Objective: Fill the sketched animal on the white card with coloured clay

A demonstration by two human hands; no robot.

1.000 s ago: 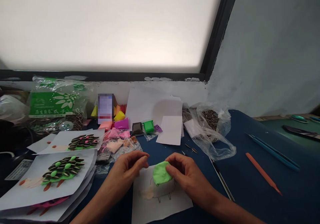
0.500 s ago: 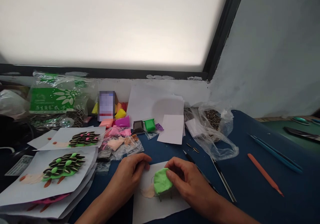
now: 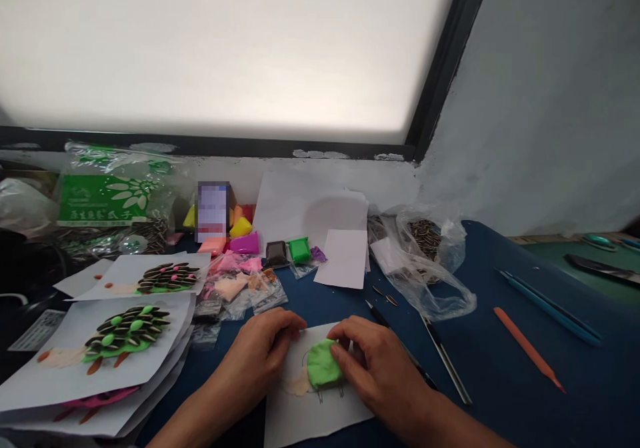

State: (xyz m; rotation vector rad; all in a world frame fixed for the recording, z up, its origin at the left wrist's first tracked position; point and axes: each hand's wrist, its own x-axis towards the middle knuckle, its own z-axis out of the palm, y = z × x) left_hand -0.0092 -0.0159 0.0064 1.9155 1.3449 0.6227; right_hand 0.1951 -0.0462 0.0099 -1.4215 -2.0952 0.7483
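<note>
Your R hand (image 3: 377, 361) has thumb & index pinched on the R edge of the green clay (image 3: 323, 366), which sits over pencil lines (image 3: 321, 398) on the paper (image 3: 295, 425). L hand (image 3: 260, 348): fingers curled by the paper's far L edge; can't tell if tips meet. Poss. risks: clay stretching if the pinch drags, or going askew if the paper slips on the tabletop (image 3: 480, 255). Clay's straightish edge faces you, curved edge away; no clear long axis, as its R side's part-hidden.

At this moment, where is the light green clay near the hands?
In the head view, the light green clay is at lower centre, over the white sheet, between the pale patch and the right hand.
</note>
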